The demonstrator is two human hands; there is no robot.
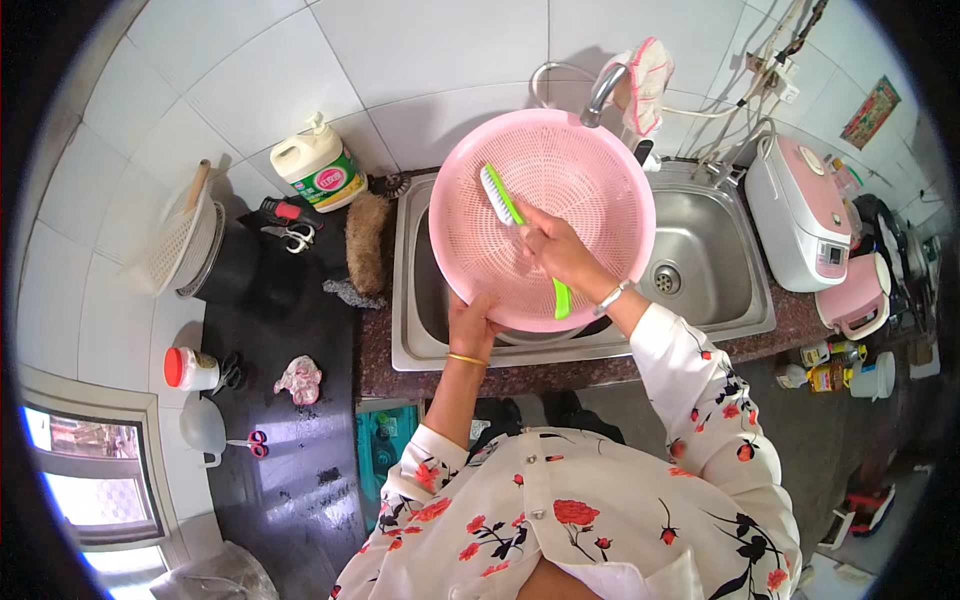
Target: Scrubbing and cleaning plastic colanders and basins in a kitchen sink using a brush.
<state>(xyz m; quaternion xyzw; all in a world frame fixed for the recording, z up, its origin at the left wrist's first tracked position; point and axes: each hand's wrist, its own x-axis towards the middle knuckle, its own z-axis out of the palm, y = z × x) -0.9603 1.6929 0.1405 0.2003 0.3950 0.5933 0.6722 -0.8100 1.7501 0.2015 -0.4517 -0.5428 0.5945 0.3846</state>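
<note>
A large pink plastic colander (600,187) is held tilted over the left basin of a stainless steel double sink (525,358), its inside facing me. My left hand (474,324) grips the colander's lower left rim. Inside the colander, my right hand (556,247) is closed around a green-handled scrub brush (501,193). Its white bristles face left, and its handle end points down past my palm. Part of a round metal vessel (544,336) shows beneath the colander; the rest is hidden. The chrome faucet (602,94) reaches over the colander's top rim.
Left of the sink are a detergent jug (321,163), a brown fuzzy scrubber (367,244), white-handled scissors (298,237) and a crumpled cloth (299,380). A rice cooker (796,214) and a pink kettle (853,300) stand at the right. A cloth (649,86) hangs by the faucet.
</note>
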